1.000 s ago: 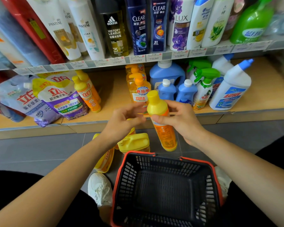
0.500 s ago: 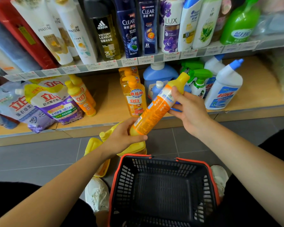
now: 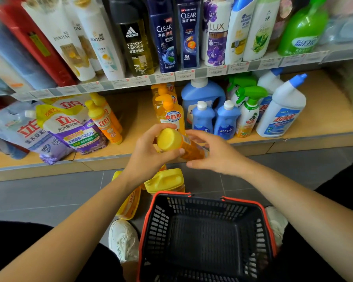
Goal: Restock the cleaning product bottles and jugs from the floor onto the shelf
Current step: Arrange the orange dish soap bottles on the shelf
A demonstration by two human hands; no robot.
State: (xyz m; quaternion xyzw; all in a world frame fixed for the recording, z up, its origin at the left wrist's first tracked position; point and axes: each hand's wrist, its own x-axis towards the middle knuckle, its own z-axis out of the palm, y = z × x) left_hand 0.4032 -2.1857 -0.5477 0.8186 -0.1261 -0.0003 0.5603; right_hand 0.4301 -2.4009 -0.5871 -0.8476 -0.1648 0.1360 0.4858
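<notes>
Orange bottle (image 3: 182, 147) in left hand (image 3: 148, 157), yellow jugs (image 3: 165, 180) and basket (image 3: 212, 210) below

A shop aisle: price tags (image 3: 165, 76) line the shelf (image 3: 212, 71) edge, shampoos (image 3: 164, 35) above, basket (image 3: 208, 200) on the floor below.

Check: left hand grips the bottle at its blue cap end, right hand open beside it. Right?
Not quite: the head view shows the cap is yellow, not blue. The rest holds: the left hand grips the bottle at its cap end, and the right hand is open beside it.
</notes>
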